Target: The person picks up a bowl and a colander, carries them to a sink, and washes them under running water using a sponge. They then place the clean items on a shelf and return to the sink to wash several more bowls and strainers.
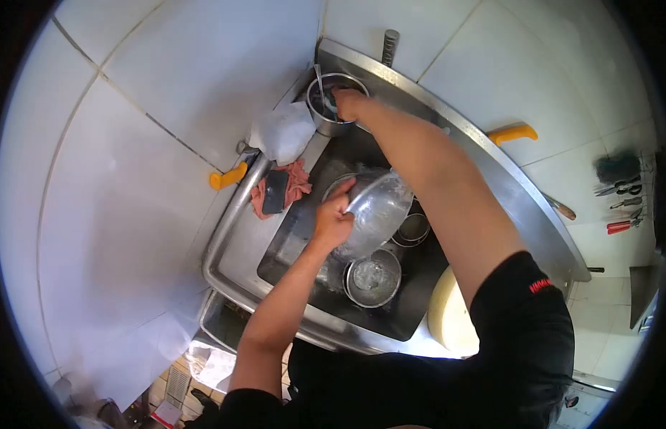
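Taking the clear bowl as the clock's centre, the steel sink surrounds the work. The clear bowl is tilted above the basin; if its smooth, wet-looking wall slips from a one-sided hold, it could knock the metal bowl at six o'clock. The steel pot stands in the corner at eleven o'clock; a sideways push from inside could tip it. The dark phone, on a pink cloth between nine and ten o'clock, could be splashed or nudged off the ledge. The slim metal handle leaning out of the pot could catch on the reaching hand.

The right arm stretches in from four o'clock, passing close to the clear bowl's upper side, so a quick pull back could bump it. The right hand dips into the pot, fingers lowered; whether its grip is wide or narrow, or holding something, I cannot tell. The left arm rises from seven o'clock, and the left hand grasps the clear bowl's near side, fingers closed around its edge.
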`<state>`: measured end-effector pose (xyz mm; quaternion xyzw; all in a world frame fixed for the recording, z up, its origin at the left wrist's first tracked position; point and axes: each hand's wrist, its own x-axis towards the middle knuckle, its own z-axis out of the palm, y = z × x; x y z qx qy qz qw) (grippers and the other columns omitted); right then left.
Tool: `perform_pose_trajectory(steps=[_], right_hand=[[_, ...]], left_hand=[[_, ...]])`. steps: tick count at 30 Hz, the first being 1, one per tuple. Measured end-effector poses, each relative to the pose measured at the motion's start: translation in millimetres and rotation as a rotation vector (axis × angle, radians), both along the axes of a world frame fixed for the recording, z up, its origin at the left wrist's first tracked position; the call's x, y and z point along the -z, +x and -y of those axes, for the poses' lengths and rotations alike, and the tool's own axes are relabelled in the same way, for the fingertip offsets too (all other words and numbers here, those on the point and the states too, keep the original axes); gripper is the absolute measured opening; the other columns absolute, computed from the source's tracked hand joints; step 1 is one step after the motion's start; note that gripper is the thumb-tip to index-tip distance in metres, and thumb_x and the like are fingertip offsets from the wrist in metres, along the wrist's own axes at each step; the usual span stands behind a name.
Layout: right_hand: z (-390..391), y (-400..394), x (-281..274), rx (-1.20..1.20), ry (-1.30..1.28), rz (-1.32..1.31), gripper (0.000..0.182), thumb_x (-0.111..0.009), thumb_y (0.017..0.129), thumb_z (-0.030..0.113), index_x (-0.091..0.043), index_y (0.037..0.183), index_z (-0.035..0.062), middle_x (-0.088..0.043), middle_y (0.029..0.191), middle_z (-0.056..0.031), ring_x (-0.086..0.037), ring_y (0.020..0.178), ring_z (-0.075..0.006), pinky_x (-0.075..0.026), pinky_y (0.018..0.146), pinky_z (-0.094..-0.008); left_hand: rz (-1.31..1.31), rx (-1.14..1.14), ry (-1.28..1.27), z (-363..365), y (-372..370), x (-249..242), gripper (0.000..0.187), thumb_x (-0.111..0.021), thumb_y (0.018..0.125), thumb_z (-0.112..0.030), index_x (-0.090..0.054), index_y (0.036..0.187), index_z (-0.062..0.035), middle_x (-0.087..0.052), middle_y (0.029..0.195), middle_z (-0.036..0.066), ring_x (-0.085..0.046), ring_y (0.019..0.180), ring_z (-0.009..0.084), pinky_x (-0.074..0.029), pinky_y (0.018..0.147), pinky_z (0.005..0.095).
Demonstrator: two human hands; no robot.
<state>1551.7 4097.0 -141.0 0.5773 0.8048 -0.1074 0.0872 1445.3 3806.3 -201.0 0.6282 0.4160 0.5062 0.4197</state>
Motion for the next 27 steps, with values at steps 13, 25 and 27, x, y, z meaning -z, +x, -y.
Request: perform_pose_trajectory(steps=[13,25,27], right_hand=[[201.3,46.3,-96.4,0.017,0.183,-0.778,0.046,-0.055,0.081,0.004,-0.047,0.126,0.0085,-0.066,0.107,-0.0227,-0.067,0.098,-0.0393,-0.051,0.085,-0.0477],[345.7,53.3,162.4,0.242,0.210,-0.833,0.045,-0.050,0.097,0.015,-0.052,0.141,0.0070,-0.041,0.150,-0.0193,-0.045,0.137,-0.0319,-0.044,0.108,-0.0464],[350.5,108.0,156.5,-0.116,0.219,-0.439,0.044,-0.050,0.099,0.016,-0.052,0.141,0.0071,-0.038,0.154,-0.0199,-0.046,0.139,-0.0342,-0.043,0.110,-0.0462]], left_hand=[[0.418,-0.294,-0.310,6.8,-14.5,62.0,0.029,-0.056,0.074,0.015,-0.035,0.065,-0.0037,-0.054,0.145,0.026,-0.060,0.109,0.0140,-0.043,0.079,0.0240],[0.261,-0.269,-0.053,-24.2,18.2,12.0,0.037,-0.062,0.081,0.015,-0.034,0.067,-0.0039,-0.060,0.138,0.025,-0.063,0.106,0.0120,-0.048,0.083,0.0272],[0.273,-0.188,-0.137,-23.6,0.6,3.3,0.038,-0.063,0.080,0.013,-0.032,0.067,-0.0043,-0.060,0.138,0.025,-0.063,0.108,0.0131,-0.047,0.085,0.0266]])
